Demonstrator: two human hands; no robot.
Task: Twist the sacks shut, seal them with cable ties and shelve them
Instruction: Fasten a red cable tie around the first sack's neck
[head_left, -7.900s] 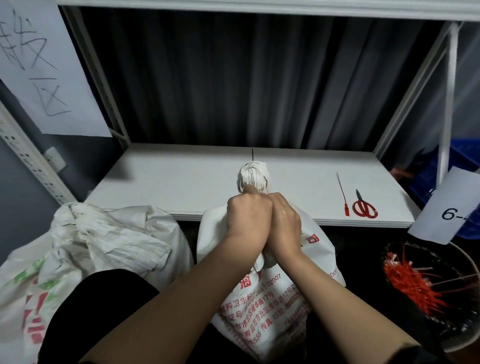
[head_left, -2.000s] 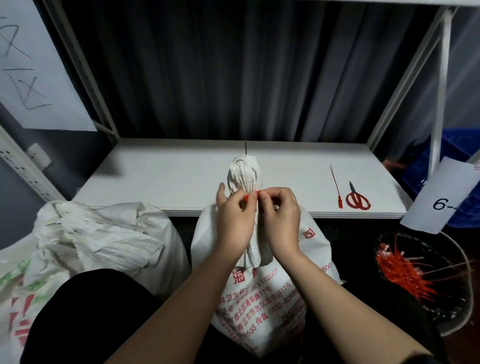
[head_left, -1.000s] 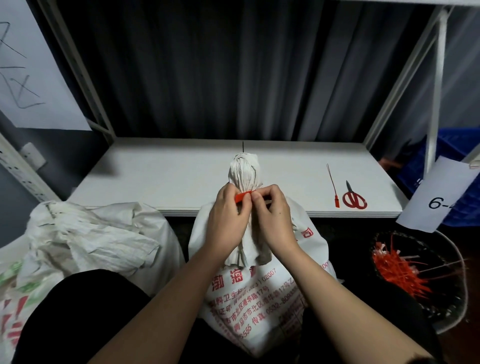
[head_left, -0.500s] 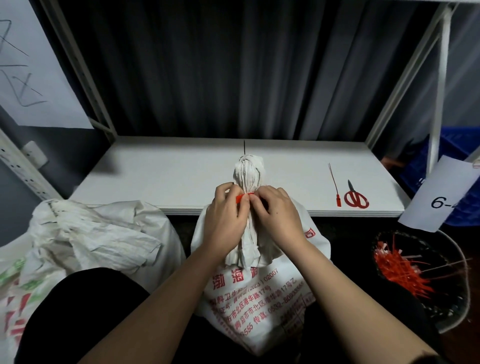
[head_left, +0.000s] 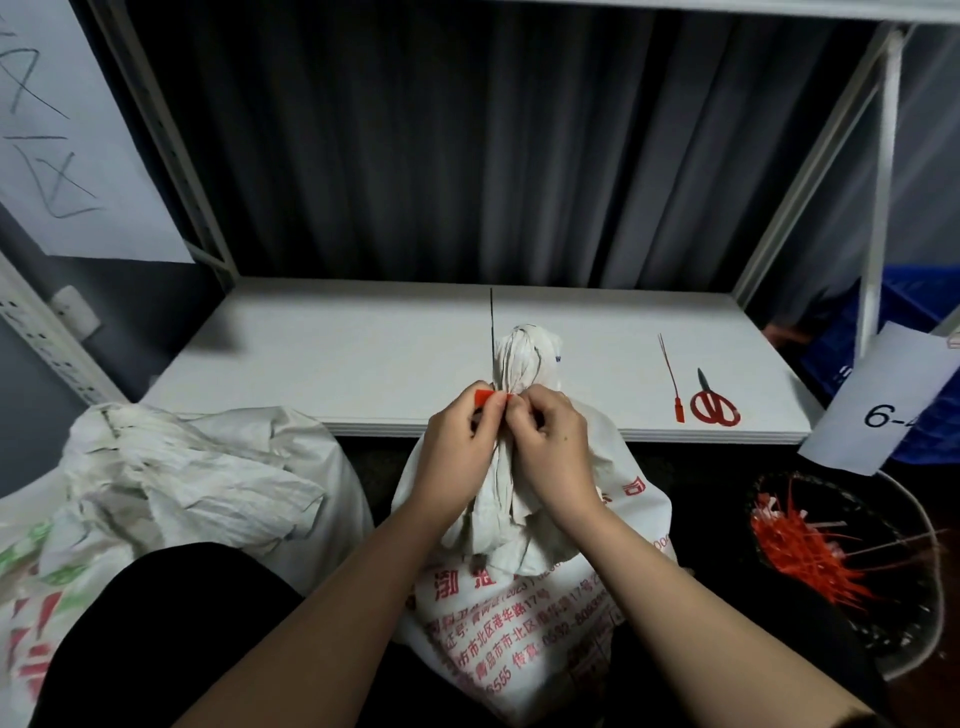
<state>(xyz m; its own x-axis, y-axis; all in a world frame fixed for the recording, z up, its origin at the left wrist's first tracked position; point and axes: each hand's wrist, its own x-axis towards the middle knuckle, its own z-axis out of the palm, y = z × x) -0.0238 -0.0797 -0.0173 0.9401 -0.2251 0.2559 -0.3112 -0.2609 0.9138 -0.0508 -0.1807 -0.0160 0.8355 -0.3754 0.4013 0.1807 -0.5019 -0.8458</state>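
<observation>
Since half a second ago the red cable tie (head_left: 488, 399) head has emerged further leftward, pinched between curled left hand (head_left: 457, 453) fingers, while the right hand (head_left: 549, 448) pinches it against the sack (head_left: 524, 597) neck, near the shelf (head_left: 353, 364) front edge.

White shelf board (head_left: 322, 358) w/ dark seam down its middle carries red-handled scissors (head_left: 714, 402) near the front right edge, a loose red cable tie (head_left: 671, 379) just left of them.
</observation>
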